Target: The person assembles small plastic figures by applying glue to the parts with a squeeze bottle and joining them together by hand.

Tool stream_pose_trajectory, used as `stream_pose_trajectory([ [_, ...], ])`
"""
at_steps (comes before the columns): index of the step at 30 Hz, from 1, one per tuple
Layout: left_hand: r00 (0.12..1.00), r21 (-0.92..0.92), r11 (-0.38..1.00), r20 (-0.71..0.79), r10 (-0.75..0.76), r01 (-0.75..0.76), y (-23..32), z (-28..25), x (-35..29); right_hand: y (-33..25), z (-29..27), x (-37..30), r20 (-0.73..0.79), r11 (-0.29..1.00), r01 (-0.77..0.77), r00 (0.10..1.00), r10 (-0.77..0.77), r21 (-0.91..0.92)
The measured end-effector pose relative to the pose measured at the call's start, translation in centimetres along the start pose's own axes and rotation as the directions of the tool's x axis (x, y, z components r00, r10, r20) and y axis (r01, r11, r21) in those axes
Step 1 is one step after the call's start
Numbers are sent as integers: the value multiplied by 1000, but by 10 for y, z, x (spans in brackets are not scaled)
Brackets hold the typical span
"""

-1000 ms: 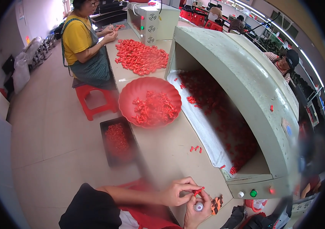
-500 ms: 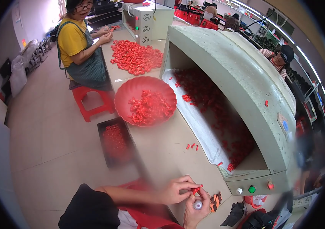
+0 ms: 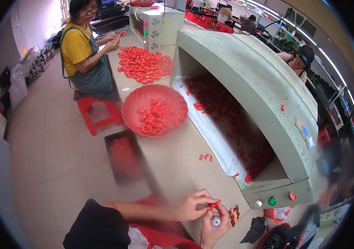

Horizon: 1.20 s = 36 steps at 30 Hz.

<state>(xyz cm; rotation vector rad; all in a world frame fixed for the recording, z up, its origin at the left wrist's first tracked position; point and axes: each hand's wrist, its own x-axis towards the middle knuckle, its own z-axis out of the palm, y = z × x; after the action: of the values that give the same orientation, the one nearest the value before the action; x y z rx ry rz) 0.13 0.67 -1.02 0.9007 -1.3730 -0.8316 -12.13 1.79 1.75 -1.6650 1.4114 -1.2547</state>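
My left hand (image 3: 194, 206) is closed, its thumb and fingertips pinching a small red glossy piece (image 3: 214, 205). Close against it, my right hand (image 3: 213, 231) has its fingers curled round a whitish object with a round end (image 3: 215, 221), perhaps a small bottle or a tool handle. The right fingertips also meet the red piece. Just beside the right hand on the table lies an orange and black striped item (image 3: 234, 216). Three loose red pieces (image 3: 205, 157) rest on the table beyond my hands.
A red bowl (image 3: 128, 108) of red pieces stands farther along the table, before a large red heap (image 3: 144, 64). An arched pale machine (image 3: 247, 70) fills the right side, with red pieces on white cloth inside. A dark tray (image 3: 112, 166) sits below left. A co-worker (image 3: 81, 50) handles pieces.
The scene has shifted slightly left in the view. My hands keep nearly the same pose on the red piece. The co-worker at the far left has raised their head a little.
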Motion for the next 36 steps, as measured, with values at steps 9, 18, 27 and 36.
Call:
stream_pose_trajectory([
  [9, 1000, 49, 999, 18, -5, 4, 8, 15, -6, 6, -16, -9, -38, 1000, 13, 999, -13, 12],
  [18, 997, 100, 995, 71, -25, 18, 20, 17, 2, 2, -27, -10, -69, 986, 99, 992, -109, -134],
  [27, 971, -331, 916, 148, -186, 226, 11, 25, 9, -7, -33, 5, -82, 958, 262, 959, -272, -117],
  [36, 958, -380, 881, 156, -240, 282, 5, 38, 1, -7, -44, -4, -168, 974, 194, 963, -212, -121],
])
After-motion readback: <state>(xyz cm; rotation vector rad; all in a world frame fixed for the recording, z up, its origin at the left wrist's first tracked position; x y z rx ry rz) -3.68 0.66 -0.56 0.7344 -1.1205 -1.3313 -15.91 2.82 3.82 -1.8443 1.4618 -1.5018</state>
